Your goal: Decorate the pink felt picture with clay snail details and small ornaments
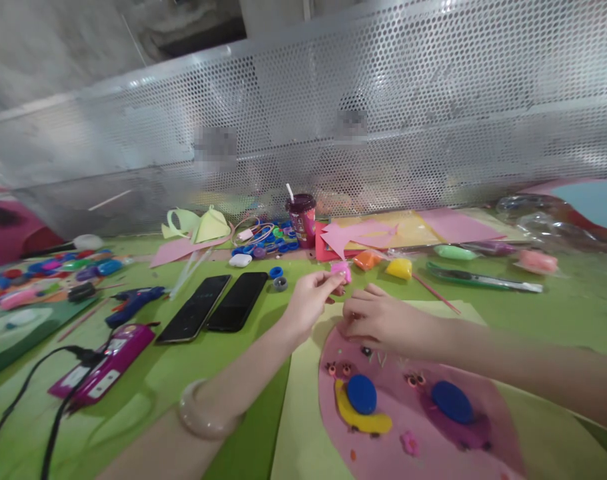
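Observation:
My left hand (pixel 310 301) is raised just above the table and pinches a small pink lump of clay (pixel 342 270) between thumb and fingers. My right hand (pixel 378 321) lies palm down, fingers curled, on the top edge of a pink paper shape (pixel 433 440) glued to a pale green sheet (pixel 296 427). Whether anything is under its fingers is hidden. On the pink shape sit two clay snails, one yellow with a blue bottle cap (pixel 362 394), one purple with a blue cap (pixel 452 402). A pale bangle (pixel 203 417) is on my left wrist.
Two black phones (pixel 213 307) lie left of my hands. A blue glue gun (pixel 130 301), a pink device with a cable (pixel 103 367), a purple cup with a straw (pixel 302 219), clay lumps (pixel 399 268), a green-handled cutter (pixel 478 280) and bottle caps (pixel 268 243) stand before a perforated metal screen (pixel 383 120).

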The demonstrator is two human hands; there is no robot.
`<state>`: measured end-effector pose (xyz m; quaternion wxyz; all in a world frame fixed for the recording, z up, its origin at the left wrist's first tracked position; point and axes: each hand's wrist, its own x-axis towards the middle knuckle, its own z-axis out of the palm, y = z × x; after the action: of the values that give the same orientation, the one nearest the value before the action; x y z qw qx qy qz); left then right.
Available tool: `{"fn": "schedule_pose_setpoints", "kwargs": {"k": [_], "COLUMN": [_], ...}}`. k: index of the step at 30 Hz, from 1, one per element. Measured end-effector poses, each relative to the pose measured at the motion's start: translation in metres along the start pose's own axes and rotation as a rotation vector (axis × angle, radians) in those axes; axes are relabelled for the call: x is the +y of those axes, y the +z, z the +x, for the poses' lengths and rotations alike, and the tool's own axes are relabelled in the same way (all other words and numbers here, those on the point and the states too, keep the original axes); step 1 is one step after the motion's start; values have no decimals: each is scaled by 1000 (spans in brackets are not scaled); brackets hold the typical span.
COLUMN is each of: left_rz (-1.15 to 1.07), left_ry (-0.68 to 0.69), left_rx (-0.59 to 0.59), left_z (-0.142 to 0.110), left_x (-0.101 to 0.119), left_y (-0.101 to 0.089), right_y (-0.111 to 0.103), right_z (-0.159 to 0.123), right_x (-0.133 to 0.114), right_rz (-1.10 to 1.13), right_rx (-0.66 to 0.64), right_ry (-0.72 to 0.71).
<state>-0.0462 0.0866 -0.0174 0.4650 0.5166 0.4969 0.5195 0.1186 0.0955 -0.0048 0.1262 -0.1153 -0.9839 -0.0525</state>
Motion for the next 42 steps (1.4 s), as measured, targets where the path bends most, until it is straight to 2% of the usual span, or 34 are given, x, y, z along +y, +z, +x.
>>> {"fn": "schedule_pose_setpoints", "kwargs": {"k": [5,10,19,29,31,37,42], "left_rz": [7,14,11,-4,-6,-39,-61], "left_ry": [-3,-6,10,35,33,46,57], "left_rx": [-1,3,-7,-29,-30,-30,-26], "left_z": [-1,-1,0,1,2,3,3], "left_x": [2,3,2,-1,-2,-1,-2], "left_y": [1,0,-1,-1,0,1,-1], "right_y": [0,-10,-14,-18,-18,-21,-14], "right_z": [-3,-4,-10,-16,-16,-11,-13], "right_x": [0,-3,0,-8,-8,-3,-7], "right_rz": [-17,-25,13,75,107,94,20], "right_rx": [-43,-111,-33,-160,-148,-5,-73], "right_ry": [-4,-6,8,39,61,111,87]}}
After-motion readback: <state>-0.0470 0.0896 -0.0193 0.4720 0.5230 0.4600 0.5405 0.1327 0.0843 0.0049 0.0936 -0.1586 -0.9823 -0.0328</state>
